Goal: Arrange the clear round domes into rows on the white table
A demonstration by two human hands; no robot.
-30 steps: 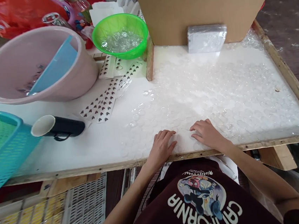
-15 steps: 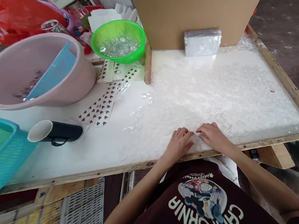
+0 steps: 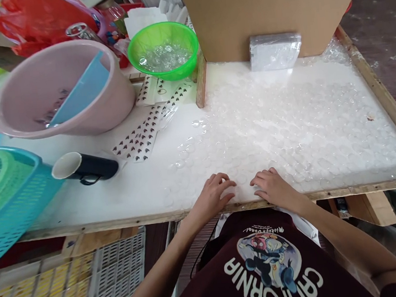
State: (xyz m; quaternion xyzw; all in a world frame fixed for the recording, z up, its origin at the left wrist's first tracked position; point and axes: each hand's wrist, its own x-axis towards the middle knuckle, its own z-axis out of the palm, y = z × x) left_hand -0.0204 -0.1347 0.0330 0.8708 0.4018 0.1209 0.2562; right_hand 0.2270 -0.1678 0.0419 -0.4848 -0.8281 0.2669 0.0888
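Note:
Many small clear round pieces (image 3: pixel 298 134) are spread in a layer over the white table (image 3: pixel 145 186). My left hand (image 3: pixel 213 194) rests by the table's front edge, thumb and fingers apart, touching or just above the nearest pieces; I see nothing held in it. To its right, my right hand (image 3: pixel 274 189) sits in the same way, fingers slightly bent and thumb apart, with no object visible in it. A gap of white tabletop with a few clear pieces lies between the two hands. The undersides of my fingers are hidden.
A cardboard box (image 3: pixel 275 5) stands at the back behind a wrapped stack (image 3: pixel 275 52). Leftward are a green bowl (image 3: pixel 166 72) of clear pieces, a pink basin (image 3: pixel 109 101), a dark mug (image 3: pixel 98 166), sticker sheets (image 3: pixel 137 138) and a blue basket (image 3: pixel 31 202). Wooden strips (image 3: pixel 381 86) edge the table.
My hands have moved apart, the left one shifting leftward across the table. The whole view has swung slightly left. The bowl, basin, mug and box keep their places.

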